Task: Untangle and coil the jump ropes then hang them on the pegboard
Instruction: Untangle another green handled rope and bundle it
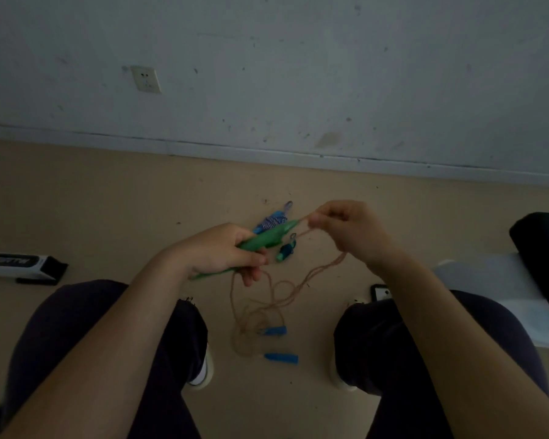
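The green handles (260, 245) are gripped in the left hand (222, 251); their tan cord (301, 231) (pinched by the right hand (346, 229)) runs up-right beyond them.

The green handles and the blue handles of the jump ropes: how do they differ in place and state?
The green handles are off the floor, gripped together in the left hand; the blue handles lie on the floor between the feet, untouched. The green handles lie side by side; the blue handles lie apart. The right hand pinches the tan cord by the green handles' tip.
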The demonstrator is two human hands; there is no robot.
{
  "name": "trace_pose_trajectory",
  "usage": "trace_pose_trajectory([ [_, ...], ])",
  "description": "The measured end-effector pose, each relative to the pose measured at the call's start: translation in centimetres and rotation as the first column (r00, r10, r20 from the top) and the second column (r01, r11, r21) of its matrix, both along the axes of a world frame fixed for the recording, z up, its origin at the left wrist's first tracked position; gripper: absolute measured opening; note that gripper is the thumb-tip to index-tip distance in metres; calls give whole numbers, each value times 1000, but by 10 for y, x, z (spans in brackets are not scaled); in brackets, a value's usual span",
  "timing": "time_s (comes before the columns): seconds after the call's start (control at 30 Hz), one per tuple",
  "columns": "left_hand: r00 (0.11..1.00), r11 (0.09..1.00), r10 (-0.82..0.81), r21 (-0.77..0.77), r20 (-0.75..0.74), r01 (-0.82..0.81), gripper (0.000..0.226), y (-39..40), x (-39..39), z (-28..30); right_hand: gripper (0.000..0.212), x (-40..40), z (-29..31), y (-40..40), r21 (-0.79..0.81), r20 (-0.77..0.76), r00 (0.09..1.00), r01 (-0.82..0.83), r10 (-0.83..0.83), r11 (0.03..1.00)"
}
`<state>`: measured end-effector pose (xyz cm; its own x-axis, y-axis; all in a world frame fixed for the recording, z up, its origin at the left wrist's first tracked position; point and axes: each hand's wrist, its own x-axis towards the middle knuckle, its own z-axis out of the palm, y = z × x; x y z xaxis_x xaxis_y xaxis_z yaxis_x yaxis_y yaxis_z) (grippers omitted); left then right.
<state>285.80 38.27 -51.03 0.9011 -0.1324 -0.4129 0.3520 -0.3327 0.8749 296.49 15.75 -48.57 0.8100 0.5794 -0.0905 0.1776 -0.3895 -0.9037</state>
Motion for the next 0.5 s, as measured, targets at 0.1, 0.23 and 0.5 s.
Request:
trace_pose_trajectory([
  [0.1,993,990,102,-100,54,-97,8,3,-1,1,15,10,-2,-8,45,22,988,149,-150,988],
  [0.23,958,893,284,-373,29,-254,18,-6,3,3,29,8,-10,-3,-26,155,969,198,-192,980],
  [0.5,986,860,168,-492,17,-138,23,-17,3,2,19,-22,-14,22,116,5,983,-182,182,976],
])
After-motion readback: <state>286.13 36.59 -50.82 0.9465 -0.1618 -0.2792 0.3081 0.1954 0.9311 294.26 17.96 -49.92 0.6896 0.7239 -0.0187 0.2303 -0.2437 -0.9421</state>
